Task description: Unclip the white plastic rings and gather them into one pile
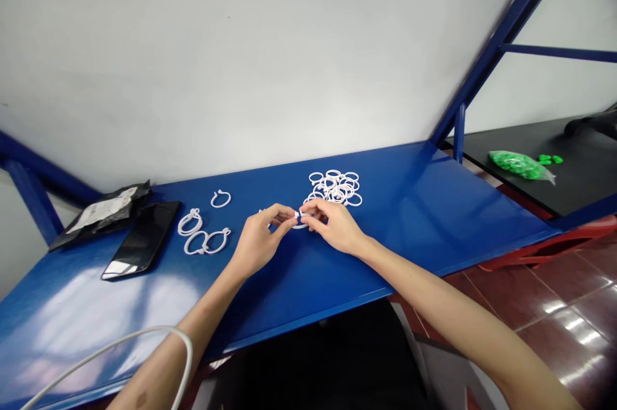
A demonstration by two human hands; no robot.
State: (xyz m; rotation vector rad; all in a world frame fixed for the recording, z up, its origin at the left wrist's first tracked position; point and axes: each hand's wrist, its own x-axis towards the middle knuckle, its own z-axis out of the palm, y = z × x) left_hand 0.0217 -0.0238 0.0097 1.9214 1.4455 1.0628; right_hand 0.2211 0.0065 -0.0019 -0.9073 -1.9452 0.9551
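Over the middle of the blue table, my left hand (263, 234) and my right hand (335, 223) meet at a white plastic ring (299, 226). Each hand pinches one side of the ring's gap between thumb and fingertips; the fingers hide part of it. Just behind my right hand lies a pile of similar white rings (337, 186). To the left of my left hand rest several more rings (196, 243), some overlapping. One open ring (221, 199) with small knobbed ends lies apart, farther back.
A black phone (142, 240) and a black plastic package (103, 211) with a white label occupy the table's left side. A white cable (139, 335) loops across my left forearm. On a black table (578, 172) at right sits a bag of green pieces (520, 165). A blue frame post (501, 44) rises between.
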